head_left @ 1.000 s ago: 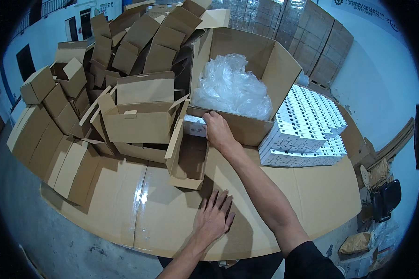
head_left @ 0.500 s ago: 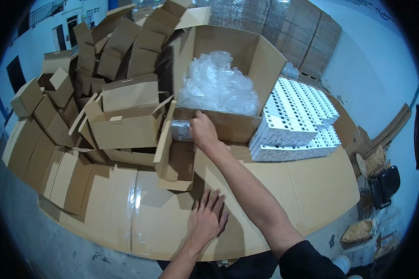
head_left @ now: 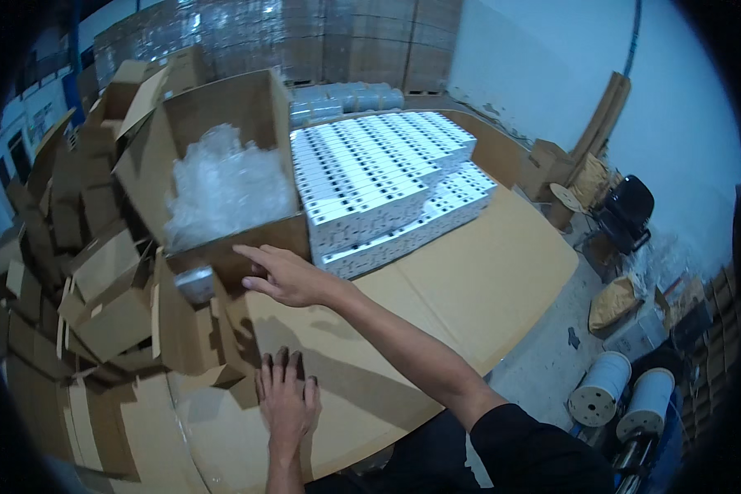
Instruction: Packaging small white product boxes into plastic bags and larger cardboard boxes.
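Note:
My right hand [head_left: 286, 276] is in the air with its fingers apart and nothing in it. It is just in front of the large brown carton [head_left: 259, 247], which holds crumpled clear plastic bags [head_left: 226, 189]. Left of that hand, a small white box [head_left: 194, 284] sits at the far end of a narrow open carton [head_left: 171, 317]. My left hand [head_left: 286, 399] lies flat, fingers spread, on the cardboard-covered table [head_left: 436, 296], right of the narrow carton's near end. Stacked rows of slim white boxes [head_left: 370, 185] stand beyond my right forearm.
Open brown cartons [head_left: 111, 309] are piled along the left. Clear plastic-wrapped rolls [head_left: 346, 100] lie behind the white stacks. On the floor at right are a black chair [head_left: 627, 210], a brown sack [head_left: 616, 302] and two white spools [head_left: 601, 387].
My right hand has come away from the small white box, and its fingers have spread. The box stays in the narrow carton. The view has swung right; my left hand still rests on the cardboard.

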{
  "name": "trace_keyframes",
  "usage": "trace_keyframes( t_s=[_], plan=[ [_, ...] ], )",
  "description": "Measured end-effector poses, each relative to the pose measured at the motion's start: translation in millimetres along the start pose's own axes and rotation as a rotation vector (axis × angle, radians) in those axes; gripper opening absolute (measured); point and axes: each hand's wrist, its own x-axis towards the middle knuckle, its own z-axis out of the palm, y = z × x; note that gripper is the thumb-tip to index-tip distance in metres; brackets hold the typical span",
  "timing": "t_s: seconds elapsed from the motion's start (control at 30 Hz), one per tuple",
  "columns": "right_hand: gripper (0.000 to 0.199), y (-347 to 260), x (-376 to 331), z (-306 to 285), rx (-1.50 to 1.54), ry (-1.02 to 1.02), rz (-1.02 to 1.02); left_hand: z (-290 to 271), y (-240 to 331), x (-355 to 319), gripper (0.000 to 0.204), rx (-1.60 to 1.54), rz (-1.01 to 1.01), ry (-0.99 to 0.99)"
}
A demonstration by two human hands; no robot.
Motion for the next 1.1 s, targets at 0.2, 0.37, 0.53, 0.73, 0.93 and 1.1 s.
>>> trace_keyframes(
  t_s=[0.2,0.37,0.53,0.73,0.93,1.1],
  plan=[
    [0.025,40,-87,-114,-0.025,0.431,-0.023,16,-4,33,0.050,0.014,-0.019,0.045],
    [0.030,92,-135,-181,-0.383,0.733,0.147,21,-7,68,0.044,-0.016,0.017,0.109],
    [0.042,138,-150,-184,-0.570,0.658,0.239,24,-11,79,0.040,-0.026,0.036,0.156],
    [0.049,141,-147,-178,-0.537,0.686,0.263,24,-7,80,0.039,-0.036,0.006,0.155],
    [0.045,138,-159,-184,-0.600,0.624,0.337,23,-6,83,0.038,-0.051,0.024,0.137],
    [0.035,118,-179,-177,-0.545,0.645,0.210,27,-13,81,0.035,-0.107,0.064,0.199]
  ],
)
